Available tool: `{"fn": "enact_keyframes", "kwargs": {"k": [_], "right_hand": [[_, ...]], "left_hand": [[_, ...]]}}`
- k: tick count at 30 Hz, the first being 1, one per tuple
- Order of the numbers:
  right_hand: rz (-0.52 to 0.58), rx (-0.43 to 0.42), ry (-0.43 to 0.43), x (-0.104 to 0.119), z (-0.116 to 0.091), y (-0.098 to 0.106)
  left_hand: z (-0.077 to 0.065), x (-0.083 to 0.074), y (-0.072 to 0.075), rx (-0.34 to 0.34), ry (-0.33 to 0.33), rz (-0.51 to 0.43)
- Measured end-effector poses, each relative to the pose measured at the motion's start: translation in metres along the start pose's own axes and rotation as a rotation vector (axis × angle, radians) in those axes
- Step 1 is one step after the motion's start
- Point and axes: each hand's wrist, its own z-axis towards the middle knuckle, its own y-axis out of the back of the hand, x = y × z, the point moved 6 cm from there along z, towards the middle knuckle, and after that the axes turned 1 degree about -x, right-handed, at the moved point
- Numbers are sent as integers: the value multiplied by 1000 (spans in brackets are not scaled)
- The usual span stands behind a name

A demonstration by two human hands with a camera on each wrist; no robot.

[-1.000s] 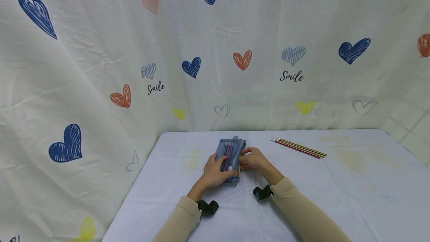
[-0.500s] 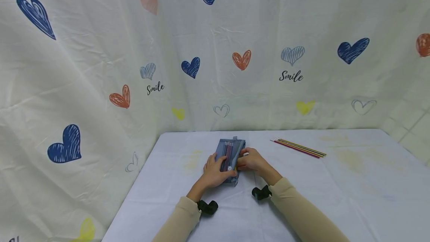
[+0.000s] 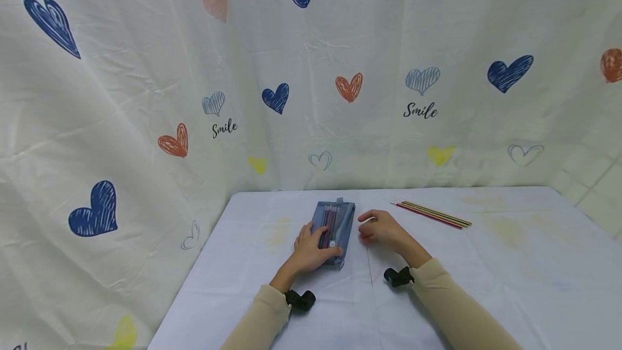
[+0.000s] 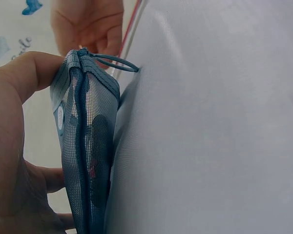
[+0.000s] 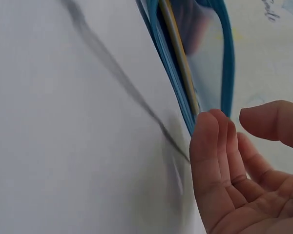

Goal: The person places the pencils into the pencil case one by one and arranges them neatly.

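Note:
A blue see-through pencil case (image 3: 346, 231) lies on the table with several pencils (image 3: 329, 220) showing in it. My left hand (image 3: 311, 247) is spread over its near half, thumb and fingers pressing on the top face. In the left wrist view the zip (image 4: 83, 146) runs along the case's end and side, beneath my thumb (image 4: 36, 66). My right hand (image 3: 384, 231) stands just right of the case, fingers half bent, thumb apart, nothing in it. The right wrist view shows the case's side gaping between blue edges, a yellow pencil (image 5: 180, 58) inside.
Several red and yellow-black striped pencils (image 3: 432, 214) lie together farther back on the right of the white-covered table (image 3: 272, 307). A white curtain (image 3: 369, 42) printed with hearts hangs behind the table.
My right hand has drawn back to the right, away from the case's side. The yellow pencil it had there has gone into the case. My left hand has stayed put.

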Motion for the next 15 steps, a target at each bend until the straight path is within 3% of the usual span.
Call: {"fn": "enact_keyframes", "kwargs": {"k": [8, 15], "right_hand": [[-91, -90, 40, -4, -7, 51], [-105, -146, 68, -13, -5, 90]], "left_hand": [[-1, -1, 2, 1, -21, -4], [-2, -2, 2, 2, -37, -11]]}}
